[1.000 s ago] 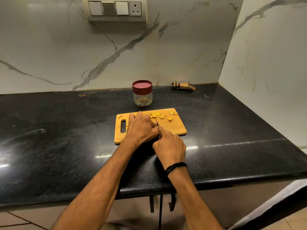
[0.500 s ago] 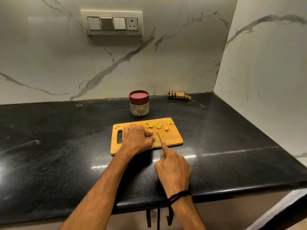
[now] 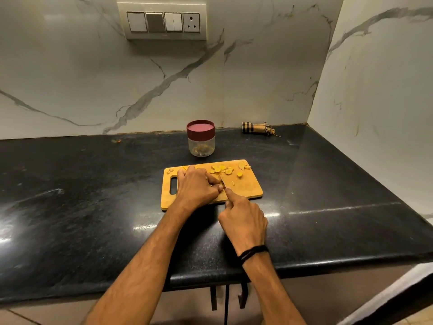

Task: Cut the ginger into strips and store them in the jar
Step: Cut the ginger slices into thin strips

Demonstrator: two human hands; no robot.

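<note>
Head view, looking down at a black stone counter [image 3: 93,207] set in a corner of white marble walls [image 3: 70,78]. The side wall closes in on the R. The counter's rounded front edge runs just under both forearms. A wooden cutting board [image 3: 248,188] lies mid-counter w/ its handle slot to the L and its near edge set back from the counter front. Broad stretches of counter run L and R of it.

L hand [image 3: 196,187] rests on the board, fingers curled down w/ tips just beside the blade. What it pins is hidden, so can't tell if it grasps anything. R hand [image 3: 243,221], a black wristband [image 3: 253,253] on its wrist, is clenched round a knife [image 3: 222,180] – handle hidden in the fist, forefinger laid along the blade's back, the blade on the board.

Yellow ginger slices [image 3: 221,169] lie scattered along the board's far edge, just beyond the blade and apart from both hands. The jar [image 3: 201,146] stands upright just behind the board w/ its red lid [image 3: 200,129] on – a few pieces show at the bottom. A rolled checked cloth [image 3: 256,128] lies by the back wall, and a switch panel [image 3: 164,21] is mounted above.
</note>
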